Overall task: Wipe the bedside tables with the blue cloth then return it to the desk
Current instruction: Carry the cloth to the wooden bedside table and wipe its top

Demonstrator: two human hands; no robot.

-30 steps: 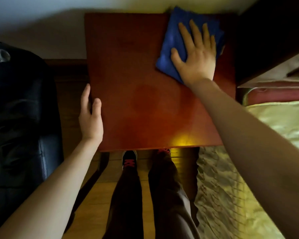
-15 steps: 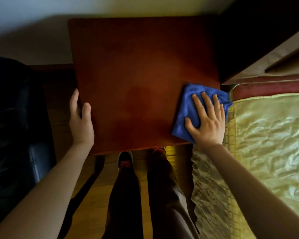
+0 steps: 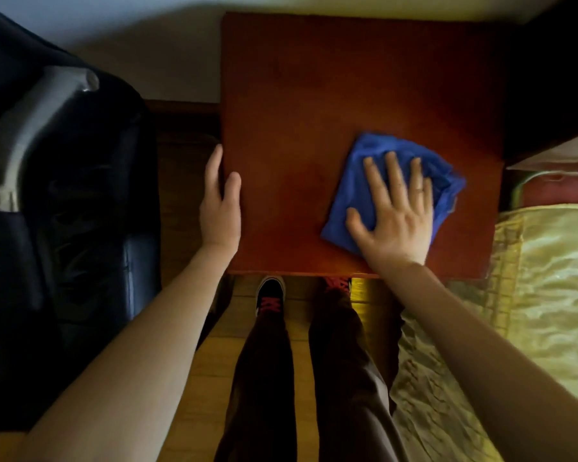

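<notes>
A reddish-brown bedside table (image 3: 331, 95) fills the upper middle of the head view. The blue cloth (image 3: 374, 155) lies crumpled on its near right part. My right hand (image 3: 394, 211) presses flat on the cloth with fingers spread, covering its near half. My left hand (image 3: 219, 201) rests against the table's left edge, thumb on top and fingers down the side. The hand and cloth are slightly blurred.
A black leather chair (image 3: 64, 228) with a metal armrest stands close on the left. A bed with a gold cover (image 3: 531, 311) lies to the right, its dark headboard (image 3: 548, 78) behind. My legs and shoes (image 3: 271, 295) stand on wooden floor below the table's front edge.
My right hand swept the cloth from the far right corner to the near right edge, then left toward the near middle. My left hand stayed on the table's left edge.
</notes>
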